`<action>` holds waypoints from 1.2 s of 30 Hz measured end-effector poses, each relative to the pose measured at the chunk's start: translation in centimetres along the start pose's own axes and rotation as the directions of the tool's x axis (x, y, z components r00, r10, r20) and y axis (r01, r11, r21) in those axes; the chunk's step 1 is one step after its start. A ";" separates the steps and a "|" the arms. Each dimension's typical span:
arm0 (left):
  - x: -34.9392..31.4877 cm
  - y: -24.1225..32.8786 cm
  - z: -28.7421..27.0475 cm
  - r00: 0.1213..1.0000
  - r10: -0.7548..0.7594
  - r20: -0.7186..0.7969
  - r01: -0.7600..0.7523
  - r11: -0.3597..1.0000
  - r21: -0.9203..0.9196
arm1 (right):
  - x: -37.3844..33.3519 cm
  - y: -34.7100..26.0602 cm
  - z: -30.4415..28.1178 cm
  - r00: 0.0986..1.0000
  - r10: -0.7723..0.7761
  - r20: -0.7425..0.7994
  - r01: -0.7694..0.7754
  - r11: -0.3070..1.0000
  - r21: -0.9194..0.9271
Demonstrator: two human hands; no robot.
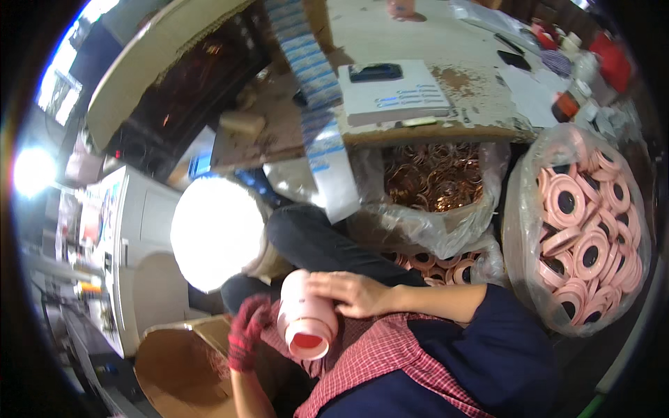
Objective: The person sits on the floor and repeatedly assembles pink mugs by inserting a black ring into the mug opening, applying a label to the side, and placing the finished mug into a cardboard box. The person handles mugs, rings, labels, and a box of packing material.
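The pink spool stack [306,317] lies in the person's lap between both hands, its long axis tilted, open end pointing near. The right hand [352,292] rests on top, fingers curled loosely over it — the gloved left hand [245,333] touches its left side, grip unclear. The stack's far end is hidden under the fingers.

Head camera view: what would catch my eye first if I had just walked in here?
Probably the clear bag of pink rings bulging at the right, with a bag of shiny copper-coloured rings beside it under the worn table. In the lower middle, the right hand rests on a stack of pink rings, while the left hand, in a red glove, steadies it from the side.
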State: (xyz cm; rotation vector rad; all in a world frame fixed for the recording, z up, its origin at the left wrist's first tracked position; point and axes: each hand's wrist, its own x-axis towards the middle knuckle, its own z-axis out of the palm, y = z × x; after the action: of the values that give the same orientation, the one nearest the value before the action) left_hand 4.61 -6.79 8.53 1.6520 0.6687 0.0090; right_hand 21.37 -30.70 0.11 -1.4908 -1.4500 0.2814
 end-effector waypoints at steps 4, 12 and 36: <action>-0.4 -3.2 0.4 0.992 0.102 0.068 -0.100 0.994 -0.032 | 2.6 0.3 1.4 0.966 -0.239 0.096 0.234 0.971 0.054; 0.9 4.4 0.5 0.962 0.251 0.104 -0.141 0.789 -0.598 | 5.8 0.9 -18.1 0.744 0.327 -0.582 0.117 0.794 0.596; 5.5 -2.6 1.8 0.985 -0.137 0.102 0.170 0.842 -0.512 | -19.8 14.5 -5.8 0.163 0.683 -0.712 -0.669 0.607 0.430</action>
State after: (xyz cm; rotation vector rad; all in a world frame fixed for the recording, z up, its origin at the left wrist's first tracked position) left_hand 8.73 -5.98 3.82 1.0674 0.6785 0.0212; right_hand 29.63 -47.21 -17.03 -1.8111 0.1199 0.0551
